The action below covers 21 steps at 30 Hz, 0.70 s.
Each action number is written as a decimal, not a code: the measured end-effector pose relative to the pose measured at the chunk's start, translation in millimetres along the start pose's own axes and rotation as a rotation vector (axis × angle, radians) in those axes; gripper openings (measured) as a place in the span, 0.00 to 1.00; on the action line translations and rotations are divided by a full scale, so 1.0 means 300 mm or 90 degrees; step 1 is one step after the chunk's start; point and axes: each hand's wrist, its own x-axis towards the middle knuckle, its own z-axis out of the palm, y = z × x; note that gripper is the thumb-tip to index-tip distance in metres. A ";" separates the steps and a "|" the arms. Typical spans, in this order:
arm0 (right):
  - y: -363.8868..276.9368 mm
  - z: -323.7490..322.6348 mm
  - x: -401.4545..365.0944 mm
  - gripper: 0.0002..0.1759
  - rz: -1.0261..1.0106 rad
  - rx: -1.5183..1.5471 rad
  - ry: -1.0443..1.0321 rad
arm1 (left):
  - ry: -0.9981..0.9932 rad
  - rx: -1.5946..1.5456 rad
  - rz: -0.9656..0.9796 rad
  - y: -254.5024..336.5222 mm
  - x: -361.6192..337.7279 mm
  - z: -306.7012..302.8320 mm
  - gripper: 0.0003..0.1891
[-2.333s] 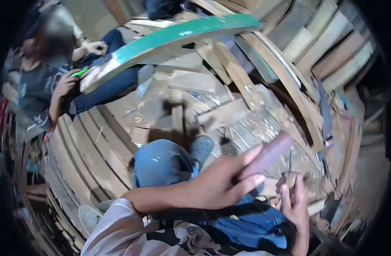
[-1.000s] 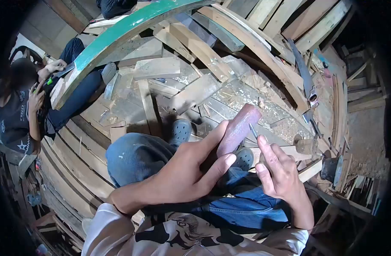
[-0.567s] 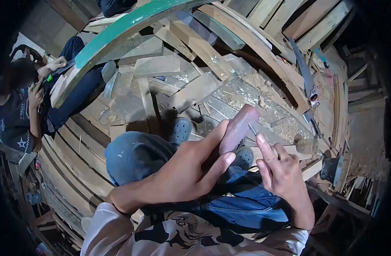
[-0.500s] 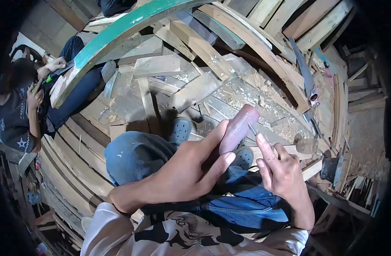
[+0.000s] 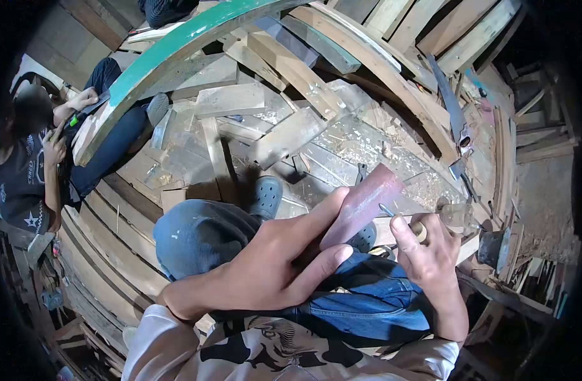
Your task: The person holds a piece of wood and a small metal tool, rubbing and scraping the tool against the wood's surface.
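A purplish-red, rounded block (image 5: 371, 202) is gripped between the thumb and fingers of my left hand (image 5: 284, 260), tilted up to the right over my knees. Just right of it, my right hand (image 5: 424, 251) is closed around a small tool (image 5: 419, 231) with a light-coloured handle. The tool's thin metal tip points at the block's right side; whether it touches the surface cannot be told.
A curved beam with green paint (image 5: 176, 47) arches across the upper left. Beside it sits another person (image 5: 33, 165) holding a tool. Wood offcuts (image 5: 230, 100) litter the floor. A handsaw (image 5: 451, 105) and a hammer (image 5: 463, 174) lie at the right.
The block has turned in my left hand and shows a flatter face. My right hand has shifted slightly right, and the tool's handle now shows between its fingers.
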 end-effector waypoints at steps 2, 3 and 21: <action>0.003 0.006 0.003 0.36 -0.006 -0.001 0.010 | 0.003 0.007 0.015 -0.003 0.001 -0.003 0.34; 0.004 0.008 0.005 0.36 -0.011 -0.002 0.020 | 0.006 0.014 0.030 -0.004 0.002 -0.005 0.35; 0.017 0.006 -0.003 0.34 -0.014 0.017 0.067 | 0.010 0.061 0.094 0.007 0.014 -0.013 0.35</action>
